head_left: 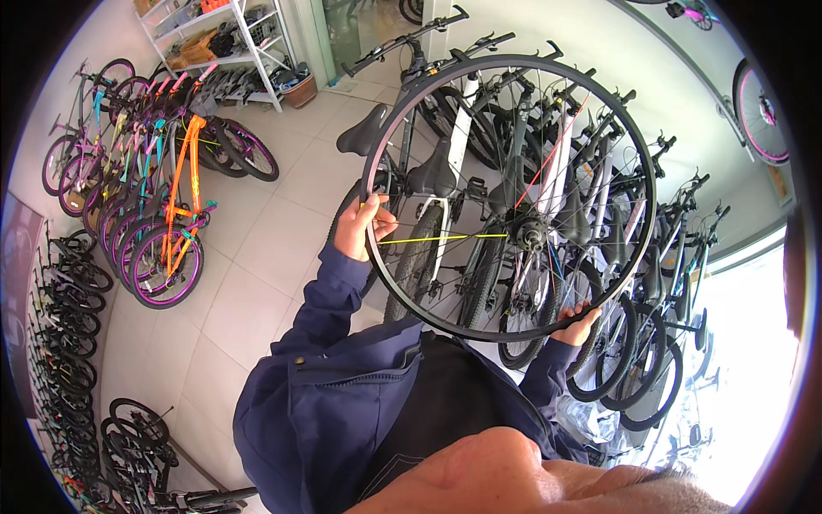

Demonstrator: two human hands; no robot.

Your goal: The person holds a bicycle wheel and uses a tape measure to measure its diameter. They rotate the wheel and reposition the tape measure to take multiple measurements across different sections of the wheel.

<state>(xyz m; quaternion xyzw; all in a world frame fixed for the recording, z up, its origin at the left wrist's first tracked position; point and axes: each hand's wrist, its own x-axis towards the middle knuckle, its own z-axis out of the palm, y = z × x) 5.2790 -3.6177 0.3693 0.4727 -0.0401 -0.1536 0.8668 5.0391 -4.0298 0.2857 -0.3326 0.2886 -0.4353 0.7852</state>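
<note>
A black bicycle wheel (529,233) without a visible tire is held up in front of me, its face turned toward me. Most of its thin spokes are dark, but a yellow spoke (445,239) runs from the hub toward the left rim and a red spoke (548,163) slants up to the right. My left hand (366,228) is closed on the left side of the rim, with thumb and fingertips at its inner edge. At the lower right, my right hand (578,324) grips the rim from below, its fingers partly hidden.
Bicycles with black saddles (432,171) stand close together behind the wheel. An orange bicycle frame (184,188) heads another row at left. Small dark bikes (73,343) line the left wall. A white shelf (257,51) holds parts, and another wheel (760,116) hangs at right.
</note>
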